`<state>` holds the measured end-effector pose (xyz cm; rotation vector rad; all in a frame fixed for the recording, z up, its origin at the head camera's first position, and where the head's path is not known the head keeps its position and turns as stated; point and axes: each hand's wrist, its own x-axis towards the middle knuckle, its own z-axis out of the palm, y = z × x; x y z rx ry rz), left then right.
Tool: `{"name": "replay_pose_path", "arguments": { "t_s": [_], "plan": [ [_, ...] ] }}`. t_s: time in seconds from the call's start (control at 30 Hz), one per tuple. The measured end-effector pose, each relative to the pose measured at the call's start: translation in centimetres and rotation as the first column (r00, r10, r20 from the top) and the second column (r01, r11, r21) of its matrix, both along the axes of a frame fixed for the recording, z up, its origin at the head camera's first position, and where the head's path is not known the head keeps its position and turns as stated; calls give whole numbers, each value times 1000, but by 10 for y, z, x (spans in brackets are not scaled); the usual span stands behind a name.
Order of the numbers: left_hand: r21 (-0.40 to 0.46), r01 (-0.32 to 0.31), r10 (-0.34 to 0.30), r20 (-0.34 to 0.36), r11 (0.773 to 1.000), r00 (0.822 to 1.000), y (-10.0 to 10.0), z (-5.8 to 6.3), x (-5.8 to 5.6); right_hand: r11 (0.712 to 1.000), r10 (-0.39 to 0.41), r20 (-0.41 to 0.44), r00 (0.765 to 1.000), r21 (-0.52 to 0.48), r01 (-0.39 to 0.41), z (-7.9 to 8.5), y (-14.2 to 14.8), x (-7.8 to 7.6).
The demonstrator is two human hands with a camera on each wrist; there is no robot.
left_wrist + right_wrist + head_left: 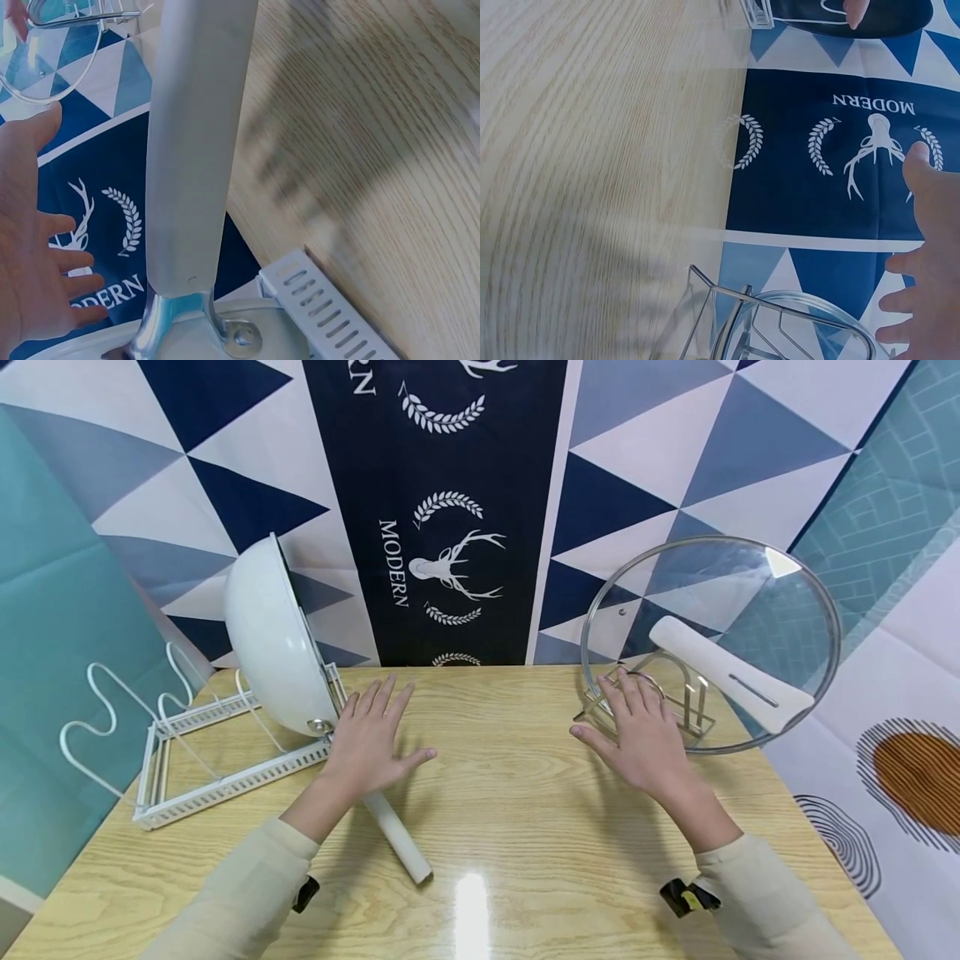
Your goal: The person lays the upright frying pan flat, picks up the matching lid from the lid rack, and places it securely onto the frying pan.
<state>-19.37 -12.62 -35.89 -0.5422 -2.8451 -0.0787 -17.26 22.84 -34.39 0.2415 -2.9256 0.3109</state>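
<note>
My left hand [371, 743] has its fingers spread and holds nothing, close beside a white pan [266, 635]. The pan stands on its side in a white wire rack [232, 789], its long pale handle [195, 150] slanting toward the front of the table. On the right, a clear glass lid [712, 568] with a steel rim and a white bar handle [731, 672] leans upright in a small metal wire stand [690, 714]. My right hand [645, 735], fingers straight and apart, overlaps the stand in the head view and grips nothing.
Both racks stand on a light wooden table [495, 793] near its back edge. Behind hangs a patterned cloth [450, 468] with triangles and a deer print. A teal surface [60, 610] borders the left, and a white patterned cloth [892, 693] the right.
</note>
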Motion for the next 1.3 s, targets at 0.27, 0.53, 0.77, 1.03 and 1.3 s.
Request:
{"name": "replay_pose_path", "arguments": {
  "t_s": [0.27,0.53,0.77,1.03,1.3],
  "plan": [
    [15,42,-42,-25,999,999,-5,-4,2,1000,8,0,1000,-5,-8,-3,0,1],
    [23,95,-93,-80,995,992,-10,-8,3,1000,7,7,1000,-14,-7,-4,0,1],
    [51,134,-130,-76,990,989,-13,-11,3,999,14,35,999,-31,-13,-6,-2,2],
    [75,134,-131,-44,988,990,-20,-12,5,998,25,42,999,-53,-22,-6,-7,2],
    [80,159,-153,-72,984,986,-23,-17,7,998,42,13,999,-41,-42,-8,-7,0]
  ]
}}
